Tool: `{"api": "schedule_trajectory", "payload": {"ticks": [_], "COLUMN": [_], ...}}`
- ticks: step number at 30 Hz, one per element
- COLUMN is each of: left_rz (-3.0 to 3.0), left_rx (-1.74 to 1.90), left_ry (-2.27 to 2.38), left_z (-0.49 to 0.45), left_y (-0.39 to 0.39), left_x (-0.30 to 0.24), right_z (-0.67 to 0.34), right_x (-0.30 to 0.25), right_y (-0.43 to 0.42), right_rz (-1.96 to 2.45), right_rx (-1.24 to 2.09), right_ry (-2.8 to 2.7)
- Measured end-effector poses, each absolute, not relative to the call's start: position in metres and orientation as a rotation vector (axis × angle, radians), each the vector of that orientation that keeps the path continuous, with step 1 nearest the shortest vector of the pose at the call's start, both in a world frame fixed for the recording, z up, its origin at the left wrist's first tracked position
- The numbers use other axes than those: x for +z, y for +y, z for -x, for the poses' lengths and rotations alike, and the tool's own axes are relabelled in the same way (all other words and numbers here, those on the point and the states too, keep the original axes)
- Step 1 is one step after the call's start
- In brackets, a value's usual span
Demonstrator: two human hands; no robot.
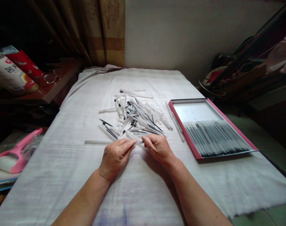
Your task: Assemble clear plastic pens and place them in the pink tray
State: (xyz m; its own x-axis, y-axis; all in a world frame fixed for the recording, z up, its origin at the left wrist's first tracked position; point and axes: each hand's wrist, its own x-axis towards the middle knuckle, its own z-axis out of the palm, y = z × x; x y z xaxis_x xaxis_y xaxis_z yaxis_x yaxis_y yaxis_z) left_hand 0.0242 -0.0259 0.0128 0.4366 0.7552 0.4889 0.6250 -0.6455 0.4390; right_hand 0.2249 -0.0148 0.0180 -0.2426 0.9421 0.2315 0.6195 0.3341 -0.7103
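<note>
My left hand (118, 155) is closed round a translucent pen barrel (97, 142), which sticks out to the left past the fingers. Facing it, my right hand (158, 147) pinches a small piece at the barrel's right end; the fingers mostly cover it, so its kind is hidden. Just beyond both hands lies a loose pile of pen parts (145, 114): clear barrels, dark thin refills and small black pieces. To the right, a pink-edged box (196, 147) holds a row of pens (215, 138) laid side by side, with black ends toward me.
A white cloth (82, 179) covers the table. One or more loose barrels (176, 124) lie along the box's left side. At left, a shelf carries a labelled jar (11, 73), a red can (25, 62) and glasses (51, 78); a pink-handled object (20, 150) lies below.
</note>
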Motion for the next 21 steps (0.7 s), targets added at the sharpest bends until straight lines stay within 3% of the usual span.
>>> {"api": "schedule_trajectory", "payload": {"ticks": [9,21], "left_rz": [-2.414,-2.442], "left_rx": [1.021,1.002], "left_ry": [1.234,1.221], "left_z": [-0.024,-0.024], "left_y": [-0.025,-0.024], "left_x": [0.01,0.01], "right_z": [-0.229,-0.231], "right_x": [0.029,0.028], "right_y": [-0.02,-0.019], "right_rz": [1.269,1.319], "right_rx": [0.836,0.847], "right_ry": [-1.859,-1.865]}}
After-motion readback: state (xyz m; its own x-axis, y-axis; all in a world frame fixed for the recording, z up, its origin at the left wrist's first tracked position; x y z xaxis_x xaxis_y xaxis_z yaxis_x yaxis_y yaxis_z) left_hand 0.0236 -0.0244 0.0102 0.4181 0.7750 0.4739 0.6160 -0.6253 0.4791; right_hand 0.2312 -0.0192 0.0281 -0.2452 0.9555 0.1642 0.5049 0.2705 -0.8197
